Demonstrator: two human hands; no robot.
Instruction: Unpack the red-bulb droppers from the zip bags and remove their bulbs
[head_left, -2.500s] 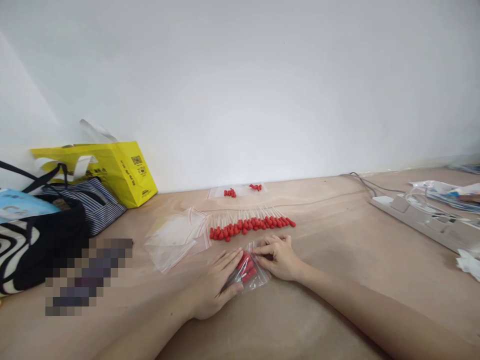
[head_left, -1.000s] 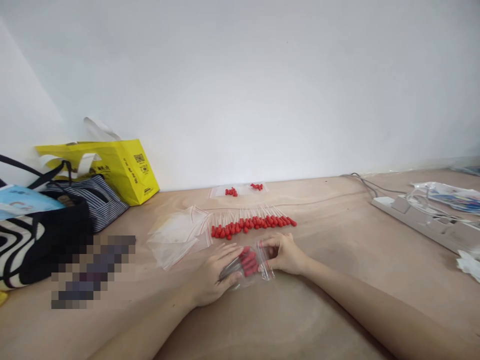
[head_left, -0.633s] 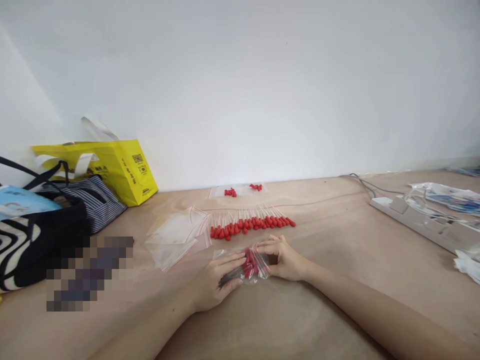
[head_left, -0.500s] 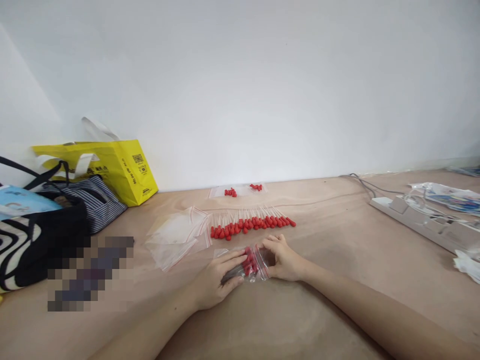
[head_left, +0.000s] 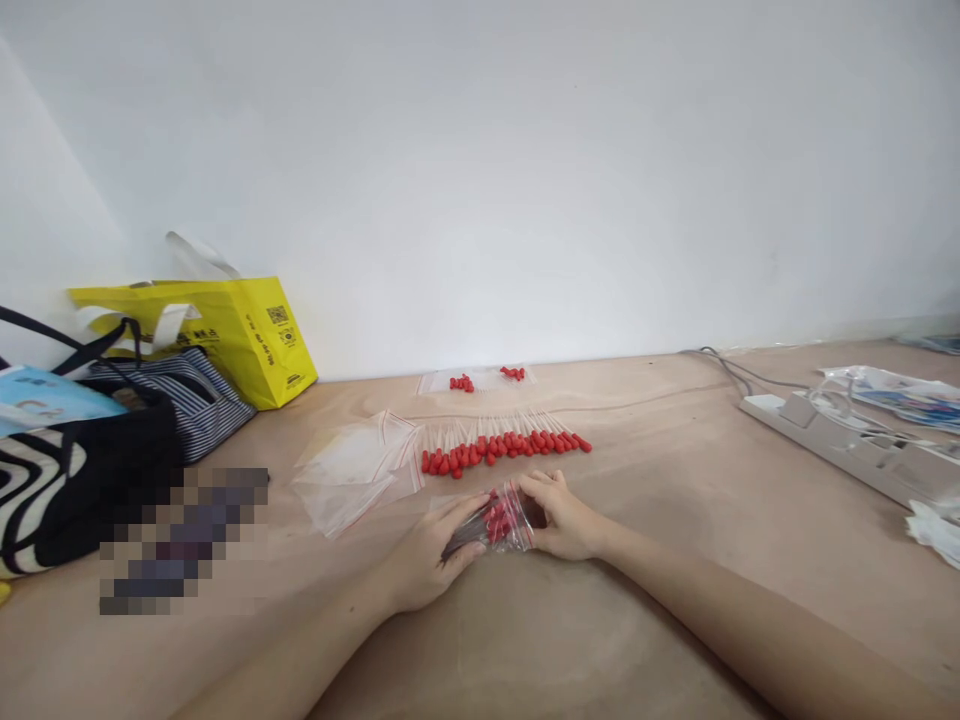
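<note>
A small clear zip bag with red-capped droppers inside lies on the brown tabletop between my hands. My left hand rests on the bag's left part, fingers pressed on the plastic. My right hand grips the bag's right end with curled fingers. Just beyond them lies a row of loose red-capped droppers. A pile of empty zip bags sits to the left of that row. Two filled small bags lie near the wall.
A yellow shopping bag, a striped bag and a black-and-white bag stand at the left. A white power strip with cables and plastic packets lie at the right. A white wall runs behind the table.
The bag has been turned from slanting to lying sideways between my hands. My left hand shifted a little left and my right hand moved onto its right end.
</note>
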